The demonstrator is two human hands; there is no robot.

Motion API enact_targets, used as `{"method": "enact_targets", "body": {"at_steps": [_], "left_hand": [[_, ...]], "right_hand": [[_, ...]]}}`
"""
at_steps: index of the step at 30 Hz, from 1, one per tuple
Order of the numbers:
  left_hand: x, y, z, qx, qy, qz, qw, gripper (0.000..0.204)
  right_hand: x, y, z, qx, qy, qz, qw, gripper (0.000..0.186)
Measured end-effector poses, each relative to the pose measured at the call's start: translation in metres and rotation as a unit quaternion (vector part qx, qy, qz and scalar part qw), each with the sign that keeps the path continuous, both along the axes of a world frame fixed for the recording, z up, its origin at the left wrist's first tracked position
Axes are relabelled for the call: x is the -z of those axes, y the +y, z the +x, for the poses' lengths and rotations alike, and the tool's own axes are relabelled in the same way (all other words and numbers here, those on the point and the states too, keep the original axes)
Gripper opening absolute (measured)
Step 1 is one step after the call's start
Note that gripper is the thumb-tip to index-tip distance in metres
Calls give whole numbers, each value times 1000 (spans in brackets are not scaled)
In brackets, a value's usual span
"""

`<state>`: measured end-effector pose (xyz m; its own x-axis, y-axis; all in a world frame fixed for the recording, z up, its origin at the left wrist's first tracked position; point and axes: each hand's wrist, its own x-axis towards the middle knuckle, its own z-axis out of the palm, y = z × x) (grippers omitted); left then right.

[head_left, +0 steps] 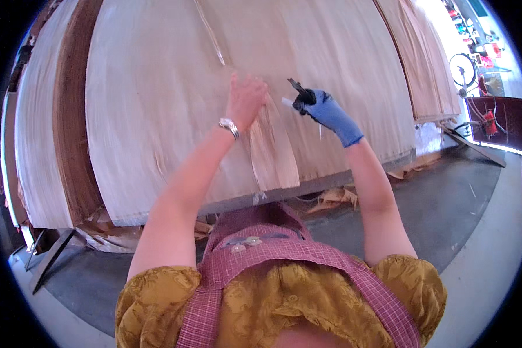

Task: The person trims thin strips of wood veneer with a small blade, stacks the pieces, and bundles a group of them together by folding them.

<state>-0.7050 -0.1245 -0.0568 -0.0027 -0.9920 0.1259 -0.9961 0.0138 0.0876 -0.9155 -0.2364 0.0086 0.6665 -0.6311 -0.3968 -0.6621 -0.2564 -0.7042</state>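
Observation:
A broad sheet of pale wood veneer (174, 104) lies on a stack in front of me. My left hand (247, 100), bare with a silver band at the wrist, rests on it, fingers somewhat spread and slightly blurred. From beside that hand a loose strip of veneer (272, 148) runs down toward the near edge. My right hand (325, 110) wears a blue glove with black fingers. It is closed around a dark-bladed knife (296, 86), whose tip points up and left. A small white piece (286, 102) sticks out at the same fingers; its kind is unclear.
A narrow split (210, 32) shows in the sheet beyond my left hand. More veneer stacks stand at left (40, 127) and right (423, 69). Torn brown scraps (333, 199) hang under the near edge. A bicycle (463, 71) is at the far right.

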Motion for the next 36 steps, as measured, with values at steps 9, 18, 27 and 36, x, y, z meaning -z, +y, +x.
{"method": "enact_targets", "body": {"at_steps": [9,18,27,36], "left_hand": [[-42,91,-42,-237,519,219,791,33],[-20,193,-80,-318,450,46,833,30],[-18,205,-107,-334,295,-9,895,26],[-26,197,-97,-310,224,54,922,36]], "right_hand": [[-8,104,-31,52,-103,246,962,14],[0,115,-71,-59,19,233,971,22],[29,128,-90,9,113,69,991,48],[25,132,-81,-17,274,-75,959,60]]}}
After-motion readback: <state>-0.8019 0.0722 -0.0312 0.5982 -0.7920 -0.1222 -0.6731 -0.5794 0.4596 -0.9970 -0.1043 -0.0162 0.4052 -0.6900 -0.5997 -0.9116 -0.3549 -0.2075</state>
